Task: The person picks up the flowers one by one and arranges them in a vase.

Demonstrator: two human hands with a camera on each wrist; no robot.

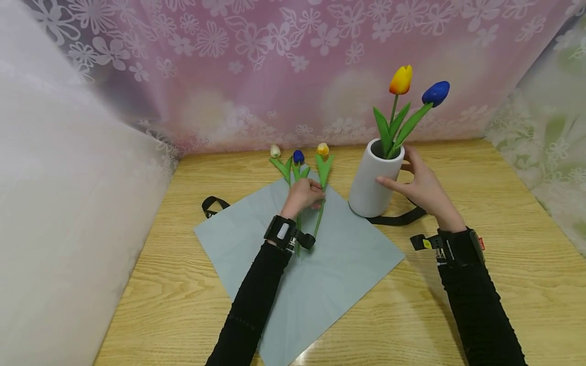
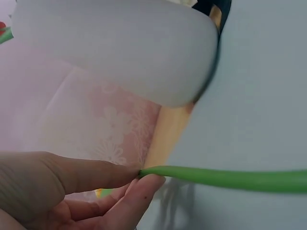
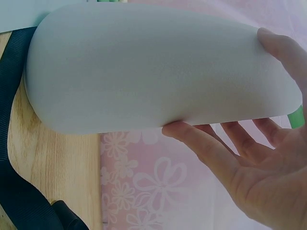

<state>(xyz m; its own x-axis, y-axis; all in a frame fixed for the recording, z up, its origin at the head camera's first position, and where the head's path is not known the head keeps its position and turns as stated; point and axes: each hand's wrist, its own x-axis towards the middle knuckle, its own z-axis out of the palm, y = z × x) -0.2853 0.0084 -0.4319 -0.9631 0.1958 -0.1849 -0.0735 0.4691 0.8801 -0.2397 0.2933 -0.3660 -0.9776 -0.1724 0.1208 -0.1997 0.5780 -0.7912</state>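
Between thumb and fingers, my left hand [image 1: 303, 195] pinches the green stem [image 2: 230, 179] of a yellow artificial tulip [image 1: 322, 149] over a grey-blue wrapping sheet [image 1: 339, 274]. Beside it on the sheet lie a white tulip [image 1: 275, 151] and a blue tulip [image 1: 298, 156], their stems partly hidden by this hand. My right hand [image 1: 425, 185] grips a white vase [image 1: 373, 183] near its top, thumb on the front and fingers along the right side. Out of the vase stand a yellow-orange tulip [image 1: 401, 80] and another blue tulip [image 1: 436, 93].
A black ribbon [image 1: 398, 219] passes by the vase's base, and its looped end [image 1: 212, 203] shows left of the sheet. The wooden table [image 1: 151, 300] meets a pink floral curtain [image 1: 274, 107] at the back. White cloth [image 1: 68, 203] hangs on the left.
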